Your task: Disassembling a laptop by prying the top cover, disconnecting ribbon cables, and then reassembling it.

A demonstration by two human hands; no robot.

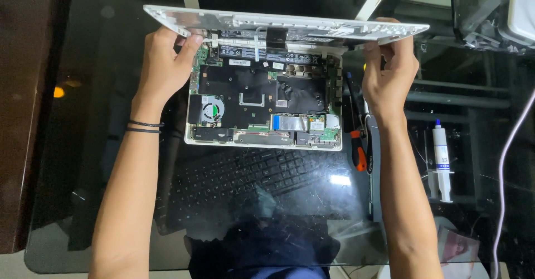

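1. Dark glass desk, glossy enough to mirror a keyboard and the person leaning over it
2. On it lies an opened white laptop, its board, fan and ribbon cables bare
3. The left hand is pinching the left end of the white cover; the right hand is closed on the right end
4. That cover is tilted up over the far edge of the laptop, and a dark flat cable seems to run from it to the board
5. To do this well, I'd say: raise both ends evenly, go slowly, and keep that cable slack
6. An orange screwdriver lies just right of the laptop; a paste syringe sits farther right, well apart
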